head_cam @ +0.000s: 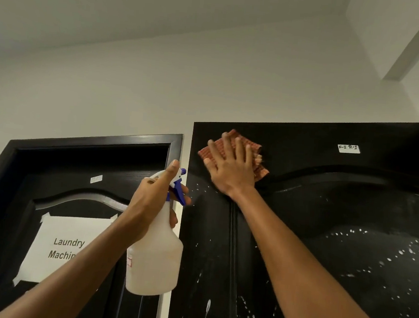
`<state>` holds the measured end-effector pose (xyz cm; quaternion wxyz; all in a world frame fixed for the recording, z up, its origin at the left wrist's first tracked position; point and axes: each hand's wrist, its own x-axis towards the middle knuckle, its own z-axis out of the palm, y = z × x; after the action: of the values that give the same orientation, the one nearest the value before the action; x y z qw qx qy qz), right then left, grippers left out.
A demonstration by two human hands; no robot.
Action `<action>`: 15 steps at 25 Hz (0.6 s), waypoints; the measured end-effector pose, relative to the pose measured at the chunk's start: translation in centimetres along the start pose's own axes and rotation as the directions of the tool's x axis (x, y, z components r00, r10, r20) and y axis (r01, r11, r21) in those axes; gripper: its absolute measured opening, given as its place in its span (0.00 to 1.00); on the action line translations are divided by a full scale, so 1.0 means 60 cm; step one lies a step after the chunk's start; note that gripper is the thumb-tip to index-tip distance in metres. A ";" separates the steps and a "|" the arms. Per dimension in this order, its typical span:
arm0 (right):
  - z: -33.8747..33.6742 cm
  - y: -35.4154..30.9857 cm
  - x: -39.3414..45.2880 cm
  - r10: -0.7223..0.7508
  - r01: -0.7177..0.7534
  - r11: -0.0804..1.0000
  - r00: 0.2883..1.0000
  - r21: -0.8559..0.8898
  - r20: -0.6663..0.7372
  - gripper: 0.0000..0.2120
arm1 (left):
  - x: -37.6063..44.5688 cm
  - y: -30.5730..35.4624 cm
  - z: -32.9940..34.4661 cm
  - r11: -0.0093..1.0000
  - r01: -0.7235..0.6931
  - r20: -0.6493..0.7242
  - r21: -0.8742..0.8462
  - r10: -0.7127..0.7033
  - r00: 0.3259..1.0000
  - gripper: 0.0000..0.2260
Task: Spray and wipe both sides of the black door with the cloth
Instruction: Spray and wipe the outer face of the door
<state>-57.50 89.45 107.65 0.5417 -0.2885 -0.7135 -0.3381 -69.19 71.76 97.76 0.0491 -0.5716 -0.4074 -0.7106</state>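
Note:
The black door [337, 220] fills the right half of the view, its face dotted with white spray drops and a few drip runs. My right hand [230, 168] lies flat with fingers spread, pressing an orange-red checked cloth [259, 155] against the door's top left corner. My left hand [154, 199] grips the neck of a translucent white spray bottle [154, 255] with a blue trigger, held upright just left of the door's edge.
A second black door [74, 185] in a black frame stands to the left, with a taped paper sign [66, 247] reading "Laundry Machin". A small white label [348, 148] sits near the top of the right door. White wall and ceiling above.

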 end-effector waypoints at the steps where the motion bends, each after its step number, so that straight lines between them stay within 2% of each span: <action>1: 0.010 -0.021 -0.026 -0.103 0.103 0.995 0.994 -0.005 0.022 0.31 | -0.007 -0.001 -0.003 1.000 0.012 -0.001 0.008 -0.012 1.000 0.25; 3: 0.024 -0.041 -0.085 -0.273 0.274 0.962 0.958 0.010 0.087 0.29 | -0.023 -0.002 -0.008 0.998 0.050 -0.006 0.034 -0.050 0.999 0.25; 6: 0.019 -0.005 -0.160 -0.487 0.498 0.867 0.850 -0.004 0.199 0.27 | -0.049 -0.001 -0.004 0.995 0.096 -0.002 0.040 -0.096 0.995 0.25; 7: 0.009 0.018 -0.170 -0.523 0.539 0.842 0.824 -0.018 0.219 0.27 | -0.056 0.001 0.000 0.995 0.092 0.009 0.032 -0.093 0.996 0.24; 8: -0.002 0.043 -0.173 -0.509 0.529 0.848 0.834 -0.042 0.214 0.28 | -0.062 0.002 0.007 0.996 0.082 0.012 0.027 -0.083 0.997 0.22; 9: -0.012 0.065 -0.167 -0.435 0.453 0.888 0.881 -0.071 0.186 0.28 | -0.066 0.001 0.012 0.997 0.071 0.008 0.026 -0.071 0.997 0.20; 11: -0.020 0.085 -0.138 -0.132 0.139 0.987 0.987 -0.079 0.089 0.29 | -0.075 -0.004 0.012 0.998 0.066 -0.005 0.021 -0.066 0.998 0.19; 13: -0.018 0.073 -0.095 0.172 -0.172 0.985 0.985 -0.021 -0.001 0.30 | -0.085 -0.010 0.008 0.997 0.078 -0.010 0.031 -0.077 0.997 0.23; 14: -0.015 0.052 -0.076 0.237 -0.237 0.971 0.971 0.010 -0.026 0.30 | -0.093 -0.017 0.004 0.996 0.083 -0.027 0.039 -0.082 0.996 0.25; 15: -0.012 0.028 -0.062 0.231 -0.230 0.973 0.973 0.032 -0.020 0.30 | -0.102 -0.023 0.001 0.996 0.083 -0.042 0.042 -0.082 0.996 0.26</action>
<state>-54.86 89.70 104.48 0.5899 -0.3573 -0.6735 -0.2660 -67.79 70.30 91.83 0.0403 -0.5387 -0.4449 -0.7143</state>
